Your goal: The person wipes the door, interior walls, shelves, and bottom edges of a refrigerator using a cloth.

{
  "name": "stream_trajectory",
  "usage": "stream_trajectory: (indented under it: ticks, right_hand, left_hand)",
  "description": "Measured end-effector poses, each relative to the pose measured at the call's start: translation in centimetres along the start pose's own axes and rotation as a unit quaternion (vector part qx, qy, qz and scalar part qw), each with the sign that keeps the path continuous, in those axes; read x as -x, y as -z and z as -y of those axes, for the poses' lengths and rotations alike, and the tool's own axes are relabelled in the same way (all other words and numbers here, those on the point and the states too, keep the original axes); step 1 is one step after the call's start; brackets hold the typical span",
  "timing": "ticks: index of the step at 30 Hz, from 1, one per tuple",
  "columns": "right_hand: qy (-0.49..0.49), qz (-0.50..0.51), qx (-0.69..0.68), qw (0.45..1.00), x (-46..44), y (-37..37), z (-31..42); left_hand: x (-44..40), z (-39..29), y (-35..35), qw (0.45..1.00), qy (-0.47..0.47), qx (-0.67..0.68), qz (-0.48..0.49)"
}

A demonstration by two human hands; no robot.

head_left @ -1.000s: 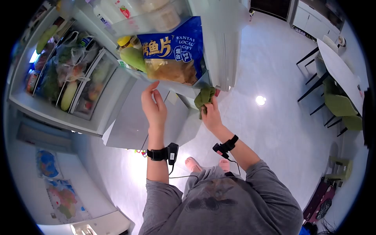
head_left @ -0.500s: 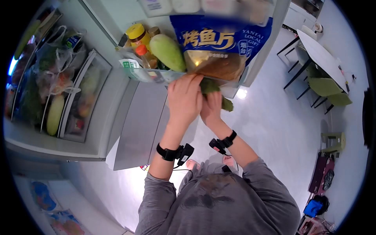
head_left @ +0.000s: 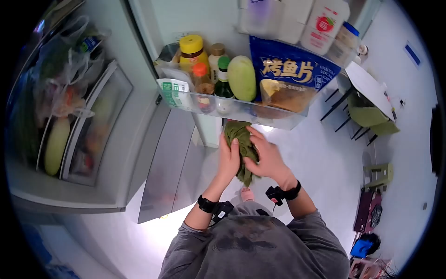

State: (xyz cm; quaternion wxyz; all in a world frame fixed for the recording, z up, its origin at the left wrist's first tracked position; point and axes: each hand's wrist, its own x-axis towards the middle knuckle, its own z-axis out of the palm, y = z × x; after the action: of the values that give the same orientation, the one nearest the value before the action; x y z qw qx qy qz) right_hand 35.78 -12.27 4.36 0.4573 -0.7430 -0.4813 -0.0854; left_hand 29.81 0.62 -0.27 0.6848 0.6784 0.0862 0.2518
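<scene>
A crumpled dark green cloth (head_left: 240,132) is bunched between my two hands, just below the door shelf. My left hand (head_left: 228,158) wraps around its left side, thumb lying over the folds. On the other side, my right hand (head_left: 267,157) grips the cloth with bent fingers, slightly blurred. Above them is the clear door shelf bin (head_left: 272,116). In it stand a pale green melon-like vegetable (head_left: 242,79), a green-capped bottle (head_left: 223,86), a red-capped bottle (head_left: 203,88), a yellow-lidded jar (head_left: 192,52) and a blue snack bag (head_left: 290,65).
The open fridge compartment at left holds plastic bags (head_left: 69,88), a long pale green vegetable (head_left: 57,144) and a clear drawer (head_left: 104,125). White bottles (head_left: 325,25) stand on the upper door shelf. A table (head_left: 369,88) and green chairs (head_left: 371,116) are at right.
Both hands have come down and away from the shelf bin's edge, bringing the green cloth with them. The view has shifted, showing more of the door shelves and their bottles.
</scene>
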Motion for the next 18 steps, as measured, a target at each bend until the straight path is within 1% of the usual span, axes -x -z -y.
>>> stream_trajectory:
  ticks: [1, 2, 3, 4, 5, 7, 8, 9, 11, 12, 14, 15, 17, 18]
  right_hand:
    - [0.006, -0.003, -0.013, 1.000, -0.2, 1.3, -0.1]
    - [0.073, -0.057, 0.051, 0.994, -0.5, 2.3, -1.3]
    - [0.137, -0.113, 0.114, 0.978, -1.0, 3.2, -2.2]
    - [0.140, -0.165, 0.195, 0.957, -1.5, 3.7, -2.9]
    - [0.142, -0.163, 0.194, 0.957, -2.2, 3.8, -3.4]
    - [0.105, -0.203, 0.284, 0.931, -3.6, 3.2, -4.1]
    - [0.109, -0.219, 0.301, 0.922, -3.9, 2.6, -4.2]
    - [0.116, -0.216, 0.298, 0.922, -4.2, 2.4, -4.1]
    - [0.109, -0.214, 0.320, 0.916, -4.4, 1.8, -4.0]
    - [0.115, -0.209, 0.313, 0.919, -4.4, 1.8, -4.1]
    - [0.104, -0.203, 0.315, 0.921, -4.6, 2.0, -4.6]
    - [0.109, -0.199, 0.307, 0.924, -4.7, 2.0, -4.7]
    - [0.112, -0.204, 0.320, 0.918, -4.7, 2.1, -4.7]
    - [0.111, -0.207, 0.311, 0.921, -4.9, 2.1, -4.5]
  left_hand:
    - [-0.3, -0.3, 0.5, 0.998, -0.022, -0.024, -0.055]
    - [-0.7, -0.6, 1.0, 0.992, -0.045, -0.047, -0.108]
    - [-0.9, -0.8, 1.3, 0.983, -0.066, -0.071, -0.158]
    - [-1.3, -0.8, 1.3, 0.985, -0.062, -0.015, -0.158]
    - [-1.7, -1.0, 1.0, 0.985, -0.062, -0.015, -0.162]
    - [-2.6, -1.8, -0.1, 0.965, -0.197, -0.127, -0.120]
    - [-3.0, -2.1, -0.8, 0.958, -0.223, -0.153, -0.093]
    - [-3.6, -1.8, -1.6, 0.957, -0.224, -0.153, -0.101]
    - [-4.5, 0.4, -3.0, 0.912, -0.242, -0.331, -0.004]
    - [-4.8, 2.0, -3.8, 0.912, -0.237, -0.335, -0.014]
    - [-5.5, 5.2, -4.5, 0.839, -0.348, -0.410, -0.078]
    - [-5.7, 5.7, -4.5, 0.837, -0.344, -0.417, -0.085]
    - [-6.0, 7.0, -4.4, 0.848, -0.306, -0.408, -0.145]
    - [-6.6, 7.6, -3.7, 0.829, -0.320, -0.428, -0.167]
